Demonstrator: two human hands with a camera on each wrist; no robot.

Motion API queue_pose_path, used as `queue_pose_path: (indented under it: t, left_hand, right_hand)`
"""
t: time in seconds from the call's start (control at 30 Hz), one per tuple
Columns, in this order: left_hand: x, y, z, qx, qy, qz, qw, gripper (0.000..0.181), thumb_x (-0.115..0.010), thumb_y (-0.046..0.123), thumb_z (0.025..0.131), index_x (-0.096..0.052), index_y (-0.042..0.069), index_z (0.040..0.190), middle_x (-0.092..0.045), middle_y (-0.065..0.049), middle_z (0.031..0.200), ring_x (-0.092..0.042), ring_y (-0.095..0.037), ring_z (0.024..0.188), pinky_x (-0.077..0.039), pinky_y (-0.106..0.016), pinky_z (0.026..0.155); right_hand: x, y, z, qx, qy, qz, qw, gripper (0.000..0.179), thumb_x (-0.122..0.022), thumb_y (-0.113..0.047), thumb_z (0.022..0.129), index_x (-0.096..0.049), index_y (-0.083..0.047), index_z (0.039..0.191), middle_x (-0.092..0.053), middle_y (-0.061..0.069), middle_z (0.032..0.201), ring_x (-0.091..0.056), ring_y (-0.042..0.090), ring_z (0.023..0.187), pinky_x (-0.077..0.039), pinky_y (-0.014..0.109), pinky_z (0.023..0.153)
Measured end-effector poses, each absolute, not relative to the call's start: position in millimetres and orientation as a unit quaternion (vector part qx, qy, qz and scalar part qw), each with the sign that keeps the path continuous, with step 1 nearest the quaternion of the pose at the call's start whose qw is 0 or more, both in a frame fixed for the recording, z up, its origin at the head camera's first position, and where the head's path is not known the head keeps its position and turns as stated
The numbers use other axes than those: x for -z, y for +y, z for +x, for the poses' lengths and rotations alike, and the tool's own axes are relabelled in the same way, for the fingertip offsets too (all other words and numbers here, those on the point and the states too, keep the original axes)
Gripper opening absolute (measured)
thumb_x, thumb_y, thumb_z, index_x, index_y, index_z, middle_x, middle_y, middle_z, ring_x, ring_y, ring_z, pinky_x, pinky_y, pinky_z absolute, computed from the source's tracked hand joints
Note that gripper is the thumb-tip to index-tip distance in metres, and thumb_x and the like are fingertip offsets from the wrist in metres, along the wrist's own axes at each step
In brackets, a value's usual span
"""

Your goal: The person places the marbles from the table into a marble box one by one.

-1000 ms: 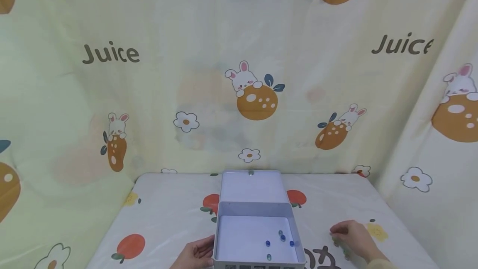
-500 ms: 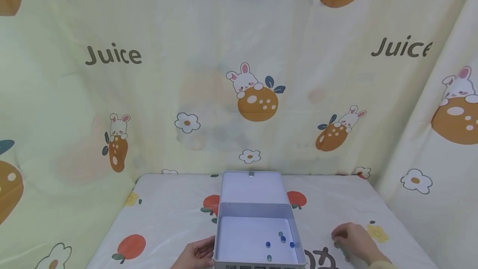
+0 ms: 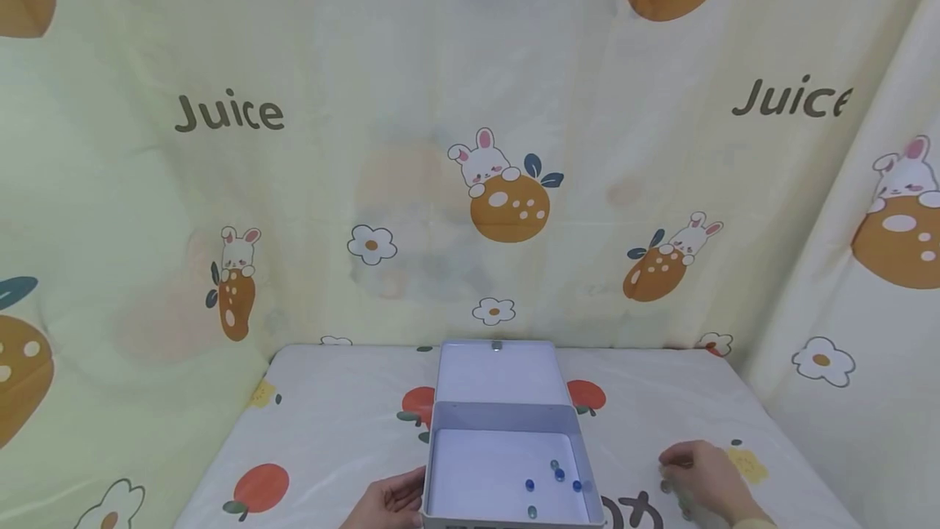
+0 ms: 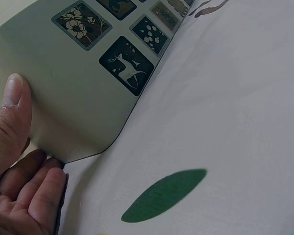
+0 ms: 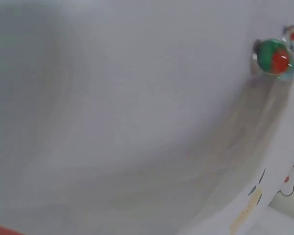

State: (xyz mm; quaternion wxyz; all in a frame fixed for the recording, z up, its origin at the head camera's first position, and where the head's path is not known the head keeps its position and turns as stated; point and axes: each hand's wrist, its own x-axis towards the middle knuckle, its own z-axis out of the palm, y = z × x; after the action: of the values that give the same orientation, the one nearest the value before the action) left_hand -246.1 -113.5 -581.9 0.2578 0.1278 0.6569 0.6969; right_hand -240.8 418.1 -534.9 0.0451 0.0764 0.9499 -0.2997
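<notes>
In the head view, a shallow white box (image 3: 477, 472) stands with its lid (image 3: 497, 374) folded back. Several blue and greenish marbles (image 3: 529, 485) lie in its right half. My left hand (image 3: 387, 500) holds the box's near left corner; the left wrist view shows its thumb (image 4: 14, 105) against the picture-printed wall and the other fingers bent at the bottom edge. To the right, my right hand (image 3: 705, 476) is low over the table, fingers bent and fingertips close together; I cannot tell if they hold anything. Beside it lie glass marbles (image 3: 665, 486), one green and red (image 5: 275, 59).
A white cloth (image 3: 330, 447) printed with fruit and flowers covers the table. A patterned curtain (image 3: 411, 186) rises at the back, with more on both sides. The lid's back edge is near the table's far edge.
My right hand shifts slightly to the right beside the loose marbles. The left hand stays at the box, and the marbles inside keep their places. The head view tips slightly.
</notes>
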Motion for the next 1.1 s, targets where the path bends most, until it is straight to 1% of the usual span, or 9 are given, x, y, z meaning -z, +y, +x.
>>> queue_pose_path:
  t: [0.13,0.23,0.33,0.47,0.6,0.67,0.77,0.9,1.1]
  left_hand:
    - [585.4,-115.5,-247.6,-0.7,0.652,0.14,0.256,0.079,-0.079,0.012,0.089,-0.036,-0.014,0.15,-0.044,-0.034,0.153,-0.049,-0.041,0.142,-0.055,-0.031,0.108]
    - [586.6,-116.7,-249.0,-0.701,0.649,0.15,0.254,0.079,-0.079,0.01,0.089,-0.036,-0.013,0.151,-0.043,-0.034,0.153,-0.048,-0.04,0.143,-0.054,-0.03,0.108]
    - [585.9,-116.7,-248.9,-0.7,0.649,0.156,0.253,0.078,-0.079,0.009,0.089,-0.036,-0.013,0.151,-0.043,-0.033,0.154,-0.047,-0.04,0.143,-0.054,-0.029,0.109]
    - [583.3,-116.3,-247.4,-0.698,0.651,0.164,0.25,0.078,-0.078,0.008,0.089,-0.036,-0.013,0.151,-0.042,-0.034,0.154,-0.046,-0.041,0.144,-0.053,-0.029,0.109]
    - [583.9,-116.3,-247.6,-0.698,0.649,0.174,0.248,0.078,-0.078,0.009,0.09,-0.035,-0.014,0.15,-0.041,-0.035,0.154,-0.046,-0.041,0.144,-0.053,-0.028,0.109]
    - [584.4,-118.2,-248.9,-0.699,0.647,0.182,0.246,0.078,-0.078,0.011,0.09,-0.035,-0.015,0.15,-0.04,-0.036,0.154,-0.045,-0.041,0.144,-0.053,-0.027,0.109]
    - [586.8,-120.2,-251.0,-0.7,0.642,0.195,0.245,0.078,-0.077,0.01,0.091,-0.033,-0.015,0.15,-0.039,-0.037,0.154,-0.045,-0.041,0.144,-0.052,-0.026,0.109]
    - [588.2,-119.8,-251.3,-0.699,0.644,0.191,0.243,0.078,-0.078,0.008,0.09,-0.035,-0.015,0.15,-0.042,-0.037,0.152,-0.048,-0.041,0.142,-0.053,-0.028,0.109]
    - [588.7,-117.6,-249.1,-0.7,0.646,0.184,0.243,0.076,-0.078,0.01,0.09,-0.037,-0.015,0.149,-0.045,-0.037,0.151,-0.049,-0.043,0.141,-0.054,-0.034,0.11]
  right_hand:
    - [528.0,425.4,-237.6,0.373,0.923,0.096,-0.003,0.023,-0.075,-0.017,0.091,-0.077,-0.004,0.109,-0.08,0.009,0.103,-0.071,0.007,0.087,-0.062,0.028,0.075]
    - [517.9,426.8,-230.5,0.472,0.874,0.111,-0.02,0.031,-0.072,-0.018,0.095,-0.073,0.0,0.119,-0.08,0.003,0.107,-0.069,-0.004,0.088,-0.061,0.017,0.076]
    - [508.1,423.8,-223.0,0.56,0.821,0.11,-0.024,0.035,-0.071,-0.019,0.097,-0.07,0.003,0.124,-0.079,-0.008,0.104,-0.069,-0.006,0.091,-0.062,0.018,0.083]
    - [497.8,414.4,-216.7,0.61,0.787,0.082,-0.042,0.032,-0.071,-0.017,0.097,-0.071,0.003,0.122,-0.077,-0.018,0.099,-0.07,-0.005,0.094,-0.063,0.02,0.087]
    - [488.8,397.6,-218.2,0.618,0.782,0.061,-0.052,0.033,-0.071,-0.017,0.097,-0.07,0.006,0.121,-0.078,-0.016,0.099,-0.071,-0.004,0.095,-0.062,0.017,0.084]
    - [481.9,381.7,-223.3,0.613,0.787,0.056,-0.045,0.037,-0.072,-0.018,0.096,-0.069,0.006,0.123,-0.078,-0.011,0.103,-0.071,-0.002,0.097,-0.062,0.019,0.086]
    - [470.3,350.7,-234.9,0.581,0.812,0.048,-0.023,0.036,-0.072,-0.021,0.096,-0.07,0.003,0.124,-0.078,-0.001,0.11,-0.07,0.004,0.099,-0.063,0.026,0.09]
    - [460.9,303.3,-253.5,0.537,0.843,0.005,-0.01,0.026,-0.073,-0.017,0.094,-0.075,-0.002,0.115,-0.076,0.011,0.117,-0.07,0.014,0.103,-0.064,0.039,0.094]
    - [459.9,258.6,-269.5,0.492,0.866,-0.08,0.021,0.015,-0.076,-0.01,0.09,-0.079,-0.003,0.102,-0.075,0.009,0.106,-0.07,0.012,0.093,-0.064,0.031,0.083]
